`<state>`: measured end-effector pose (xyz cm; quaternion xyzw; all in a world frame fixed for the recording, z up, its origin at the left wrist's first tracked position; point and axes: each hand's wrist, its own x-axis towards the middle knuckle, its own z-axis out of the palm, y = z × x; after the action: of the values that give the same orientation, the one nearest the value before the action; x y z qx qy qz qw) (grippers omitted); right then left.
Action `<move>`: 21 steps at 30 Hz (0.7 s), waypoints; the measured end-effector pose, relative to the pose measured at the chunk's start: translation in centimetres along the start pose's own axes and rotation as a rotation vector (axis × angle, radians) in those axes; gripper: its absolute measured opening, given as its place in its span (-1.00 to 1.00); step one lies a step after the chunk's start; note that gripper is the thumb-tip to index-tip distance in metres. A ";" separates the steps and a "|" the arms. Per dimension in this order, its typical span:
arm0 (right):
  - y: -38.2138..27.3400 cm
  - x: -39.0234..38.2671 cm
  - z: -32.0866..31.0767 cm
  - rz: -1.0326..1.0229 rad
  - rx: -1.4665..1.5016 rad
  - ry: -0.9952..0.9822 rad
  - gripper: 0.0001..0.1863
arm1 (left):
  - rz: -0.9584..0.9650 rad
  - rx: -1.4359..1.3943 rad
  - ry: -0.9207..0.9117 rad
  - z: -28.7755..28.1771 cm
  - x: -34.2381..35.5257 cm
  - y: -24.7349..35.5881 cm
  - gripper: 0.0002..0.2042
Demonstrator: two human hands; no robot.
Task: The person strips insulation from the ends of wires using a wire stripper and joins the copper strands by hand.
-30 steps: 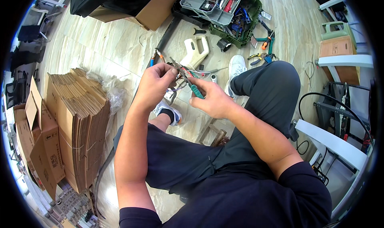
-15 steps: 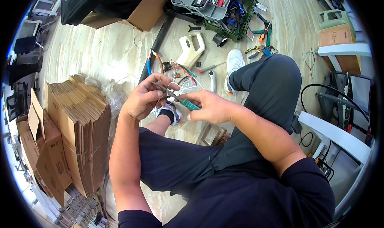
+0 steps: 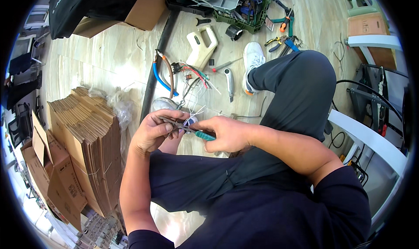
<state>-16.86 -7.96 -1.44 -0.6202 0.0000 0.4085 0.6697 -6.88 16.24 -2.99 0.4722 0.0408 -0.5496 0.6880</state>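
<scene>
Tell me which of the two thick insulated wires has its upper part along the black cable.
The blue insulated wire: its upper part follows the black cable, whereas the brown insulated wire bows away to the right.

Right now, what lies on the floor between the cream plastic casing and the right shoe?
In the head view: a screwdriver and, lower down, a grey utility knife; a small black block sits by the casing.
</scene>
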 end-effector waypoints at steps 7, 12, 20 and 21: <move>0.6 0.5 -0.1 -0.136 -0.044 0.054 -0.31 | 0.000 -0.070 0.027 0.0 0.4 0.2 -0.58; 1.3 0.6 0.2 -0.119 -0.042 0.060 -0.32 | -0.012 -0.144 0.003 0.0 0.2 -0.3 -0.58; 1.6 1.1 -0.1 -0.085 -0.022 0.092 -0.34 | 0.001 -0.142 0.031 0.0 1.0 -0.1 -0.54; 1.3 1.1 -0.3 -0.078 -0.012 0.085 -0.35 | 0.000 -0.135 0.041 0.0 1.0 0.0 -0.54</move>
<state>-16.72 -7.72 -3.09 -0.6405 0.0017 0.3553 0.6808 -6.50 15.54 -3.59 0.4358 0.0919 -0.5358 0.7173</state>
